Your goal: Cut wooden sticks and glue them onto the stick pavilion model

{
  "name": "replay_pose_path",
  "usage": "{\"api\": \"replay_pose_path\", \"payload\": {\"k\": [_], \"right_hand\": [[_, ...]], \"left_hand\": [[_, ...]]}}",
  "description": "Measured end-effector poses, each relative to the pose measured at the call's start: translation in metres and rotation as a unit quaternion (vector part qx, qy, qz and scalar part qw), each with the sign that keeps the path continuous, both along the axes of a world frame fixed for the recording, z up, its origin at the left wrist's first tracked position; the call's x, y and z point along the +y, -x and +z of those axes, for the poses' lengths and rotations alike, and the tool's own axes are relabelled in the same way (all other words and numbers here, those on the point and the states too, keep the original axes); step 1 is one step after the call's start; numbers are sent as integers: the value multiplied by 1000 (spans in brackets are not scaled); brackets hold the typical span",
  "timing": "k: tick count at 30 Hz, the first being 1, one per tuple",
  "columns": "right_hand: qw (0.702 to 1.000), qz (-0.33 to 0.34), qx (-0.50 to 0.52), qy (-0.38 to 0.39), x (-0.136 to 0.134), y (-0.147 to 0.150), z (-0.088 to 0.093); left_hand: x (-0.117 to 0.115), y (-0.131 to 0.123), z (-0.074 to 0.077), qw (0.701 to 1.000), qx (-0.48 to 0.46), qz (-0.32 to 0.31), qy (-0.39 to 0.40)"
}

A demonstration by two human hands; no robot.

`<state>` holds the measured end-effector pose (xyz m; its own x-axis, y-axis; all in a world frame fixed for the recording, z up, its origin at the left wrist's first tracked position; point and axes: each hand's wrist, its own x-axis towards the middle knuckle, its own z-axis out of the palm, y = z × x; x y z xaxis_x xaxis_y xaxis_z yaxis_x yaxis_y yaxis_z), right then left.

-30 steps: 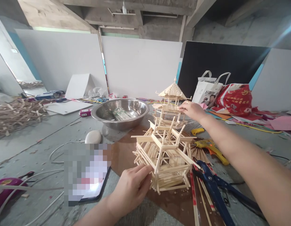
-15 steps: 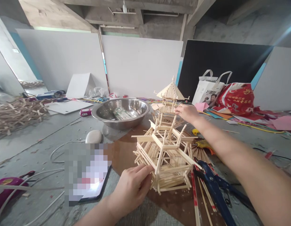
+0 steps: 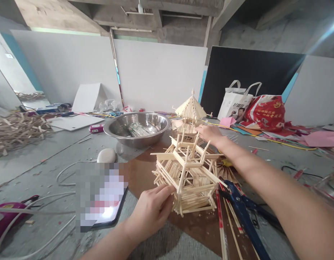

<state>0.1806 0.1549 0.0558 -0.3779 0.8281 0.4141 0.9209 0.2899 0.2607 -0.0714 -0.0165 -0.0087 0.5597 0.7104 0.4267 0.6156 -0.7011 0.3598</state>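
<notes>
head view. tower (image 3: pixel 187 169) of glued sticks stands near the middle of the brown board (image 3: pixel 141 177); whether its base sits flat or is tipped up a little, i cannot tell. left hand (image 3: pixel 152 211) is clamped on the bottom tier's near-left corner, thumb on the stick ends, fingers curled under. right hand (image 3: pixel 210 133) reaches to the tier just under the small roof. its fingers lie against the sticks, but i cannot tell whether they pinch one or only touch.

to do this well, i judge the low hand should grip the thick stacked base, not the thin rails that jut out, and press lightly, since the joints look slight. the upper hand should use fingertips only and push nothing sideways: the narrow top tiers would lever on the base. the right forearm passes close over the rails and is better held clear.

hard to make out: the right fingertips are hidden behind the upper tier, and the tower's far side is out of sight. phone (image 3: pixel 102 195) by the board's left edge is blurred. blue cutters (image 3: pixel 242 213) at its right edge run off the bottom. bowl (image 3: pixel 137 128) beyond the far edge holds something pale i cannot name.
</notes>
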Motion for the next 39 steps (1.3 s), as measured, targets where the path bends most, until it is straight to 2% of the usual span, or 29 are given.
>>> {"api": "replay_pose_path", "payload": {"k": [5, 8, 10, 14, 18, 22, 26, 32, 35, 39], "right_hand": [[999, -4, 37, -23, -25, -14, 2], [992, -14, 109, -54, -45, -28, -1], [983, -16, 175, -50, -60, -38, -4], [975, -37, 216, -34, -97, -56, -16], [973, -42, 226, 9, -138, -64, -31], [959, -30, 245, 140, -168, -63, -43], [948, -46, 254, 187, -181, -55, -50], [960, -48, 159, 227, -190, -46, -54], [957, -55, 136, 251, -193, -46, -54], [961, -46, 122, 244, -196, -47, -55]], "left_hand": [[0, -1, -1, 1000, -14, 7, -14], [1, -1, -1, 999, -17, 19, -20], [2, 0, -2, 999, -24, 24, -33], [5, 3, -2, 993, -56, 50, -91], [8, 4, -2, 987, -65, 70, -127], [10, 4, -2, 987, -75, 80, -120], [12, 6, -1, 985, -73, 116, -101], [17, 6, 2, 979, -30, 194, -55], [16, 4, 1, 980, -20, 193, -41], [15, 3, -1, 982, -8, 184, -41]]}}
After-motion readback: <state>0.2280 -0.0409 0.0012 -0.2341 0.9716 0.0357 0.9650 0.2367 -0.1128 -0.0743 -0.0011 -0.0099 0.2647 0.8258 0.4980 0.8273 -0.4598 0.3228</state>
